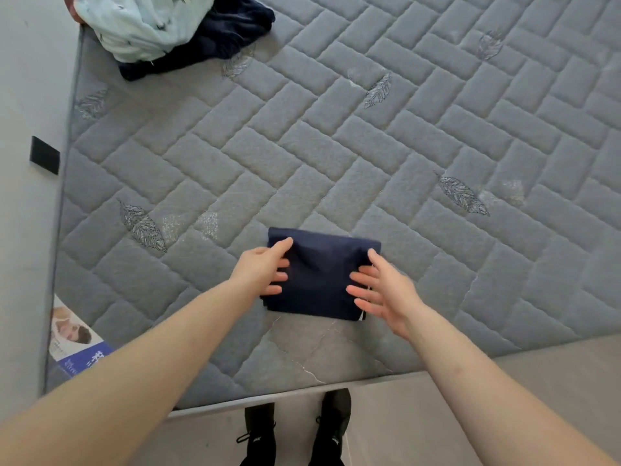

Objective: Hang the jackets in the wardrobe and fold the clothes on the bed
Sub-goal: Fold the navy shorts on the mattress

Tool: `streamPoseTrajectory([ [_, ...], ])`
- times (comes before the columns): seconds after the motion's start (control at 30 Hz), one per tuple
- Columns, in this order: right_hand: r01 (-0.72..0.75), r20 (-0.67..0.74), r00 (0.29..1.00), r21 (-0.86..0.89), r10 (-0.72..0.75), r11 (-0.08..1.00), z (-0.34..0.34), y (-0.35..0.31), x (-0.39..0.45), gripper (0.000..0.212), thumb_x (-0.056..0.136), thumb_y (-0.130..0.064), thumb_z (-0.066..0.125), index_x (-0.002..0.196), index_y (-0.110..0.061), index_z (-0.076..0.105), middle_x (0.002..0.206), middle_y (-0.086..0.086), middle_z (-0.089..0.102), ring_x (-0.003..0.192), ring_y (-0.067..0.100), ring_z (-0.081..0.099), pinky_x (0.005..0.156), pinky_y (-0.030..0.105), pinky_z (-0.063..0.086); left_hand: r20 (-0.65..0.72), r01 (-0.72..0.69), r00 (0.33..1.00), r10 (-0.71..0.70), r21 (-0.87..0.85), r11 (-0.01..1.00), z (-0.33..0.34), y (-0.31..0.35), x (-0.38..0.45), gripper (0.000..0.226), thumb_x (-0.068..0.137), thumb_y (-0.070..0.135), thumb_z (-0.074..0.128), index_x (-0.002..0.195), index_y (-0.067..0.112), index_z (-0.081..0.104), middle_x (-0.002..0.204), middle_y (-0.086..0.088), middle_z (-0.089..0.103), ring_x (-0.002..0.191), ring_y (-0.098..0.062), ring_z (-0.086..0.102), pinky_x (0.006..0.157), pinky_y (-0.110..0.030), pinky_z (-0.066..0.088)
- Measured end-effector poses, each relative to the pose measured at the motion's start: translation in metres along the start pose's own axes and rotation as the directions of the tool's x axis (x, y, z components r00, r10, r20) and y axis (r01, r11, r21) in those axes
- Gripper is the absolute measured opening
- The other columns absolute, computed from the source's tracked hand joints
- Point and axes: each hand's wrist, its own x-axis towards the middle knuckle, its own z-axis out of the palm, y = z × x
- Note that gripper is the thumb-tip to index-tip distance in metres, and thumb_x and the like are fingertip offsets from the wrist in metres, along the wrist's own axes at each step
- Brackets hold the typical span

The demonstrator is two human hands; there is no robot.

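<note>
A navy garment (319,274) lies folded into a small rectangle on the grey quilted mattress (369,146), close to its near edge. My left hand (265,270) rests on the garment's left side with the fingers stretched flat across the cloth. My right hand (383,290) is at its right side, fingers straight and spread, touching or just above the fabric. Neither hand grips the cloth. At the far left corner of the bed lies an unfolded heap: a pale mint garment (141,25) on top of a dark navy one (228,38).
The mattress's left edge runs beside a pale floor with a small black object (45,155). A printed label (74,338) sits at the near left corner. My black shoes (295,428) stand on the floor below the bed's near edge.
</note>
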Motion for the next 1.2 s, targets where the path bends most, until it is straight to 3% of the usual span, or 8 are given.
streamPoseTrajectory([
  [0.17,0.133,-0.167,0.961,-0.426,-0.222,0.895,0.017,0.003,0.051,0.056,0.09,-0.034,0.075,0.139,-0.014,0.056,0.125,0.001,0.065,0.117,0.023,0.065,0.097,0.041,0.056,-0.094,-0.115,0.975,0.2,0.556,0.823,0.007,-0.011,0.05,0.085,0.08,0.056,0.078,0.147,0.015,0.047,0.147,-0.007,0.053,0.131,-0.029,0.054,0.108,-0.041,0.046],
  [0.27,0.115,-0.259,0.915,-0.568,-0.31,0.815,0.018,0.016,0.071,0.076,0.082,-0.042,0.079,0.145,-0.015,0.046,0.143,0.007,0.054,0.132,0.028,0.053,0.112,0.04,0.042,-0.151,0.014,0.987,0.06,0.447,0.894,0.008,-0.028,0.067,0.112,0.07,0.063,0.084,0.155,0.011,0.031,0.153,-0.012,0.041,0.136,-0.035,0.048,0.11,-0.049,0.046],
  [0.4,0.018,-0.22,0.971,-0.337,-0.097,0.941,0.013,0.032,0.085,0.101,0.081,-0.055,0.08,0.158,-0.014,0.028,0.151,0.006,0.05,0.133,0.029,0.054,0.113,0.043,0.043,-0.082,0.084,0.994,-0.069,0.194,0.977,0.011,-0.046,0.078,0.113,0.061,0.057,0.092,0.148,0.01,0.038,0.144,-0.006,0.052,0.125,-0.032,0.059,0.1,-0.048,0.054],
  [0.5,-0.003,-0.105,0.994,-0.206,-0.019,0.979,0.002,0.047,0.086,0.082,0.081,-0.051,0.083,0.146,-0.014,0.049,0.132,0.001,0.067,0.112,0.021,0.069,0.097,0.036,0.056,0.025,0.082,0.996,-0.085,0.098,0.992,0.013,-0.053,0.074,0.08,0.062,0.035,0.094,0.131,0.015,0.059,0.118,-0.003,0.072,0.103,-0.025,0.071,0.083,-0.037,0.059],
  [0.63,-0.048,0.041,0.998,-0.031,0.049,0.998,-0.012,0.056,0.057,0.049,0.084,-0.038,0.083,0.126,-0.016,0.069,0.1,-0.002,0.08,0.085,0.016,0.078,0.065,0.024,0.059,0.099,0.043,0.994,-0.048,0.054,0.998,0.014,-0.05,0.037,0.067,0.051,0.029,0.088,0.115,0.026,0.07,0.105,0.003,0.079,0.097,-0.024,0.074,0.083,-0.038,0.061],
  [0.77,-0.027,0.151,0.989,0.112,0.01,0.993,-0.035,0.047,-0.005,0.045,0.087,-0.03,0.08,0.127,-0.015,0.069,0.114,0.003,0.078,0.102,0.022,0.076,0.079,0.033,0.06,0.2,-0.018,0.979,0.025,-0.038,0.999,0.007,-0.036,-0.031,0.067,0.057,0.027,0.089,0.121,0.027,0.069,0.107,0.004,0.079,0.097,-0.022,0.076,0.076,-0.035,0.06],
  [0.87,0.011,0.196,0.98,0.173,-0.045,0.985,-0.055,0.039,-0.065,0.045,0.089,-0.028,0.078,0.13,-0.013,0.067,0.119,0.006,0.076,0.108,0.023,0.075,0.075,0.03,0.062,0.273,-0.048,0.96,0.065,-0.069,0.996,0.005,-0.027,-0.093,0.06,0.068,0.026,0.09,0.123,0.026,0.068,0.112,0.001,0.078,0.098,-0.019,0.076,0.076,-0.035,0.059],
  [1.2,0.202,0.133,0.964,0.193,-0.229,0.96,-0.104,0.018,-0.249,0.073,0.074,-0.044,0.091,0.136,-0.023,0.059,0.123,0.0,0.075,0.111,0.022,0.073,0.086,0.037,0.061,0.375,-0.288,0.881,0.288,-0.058,0.956,0.015,0.012,-0.265,0.074,0.065,0.027,0.092,0.131,0.033,0.059,0.121,0.009,0.075,0.109,-0.015,0.073,0.088,-0.034,0.058],
])
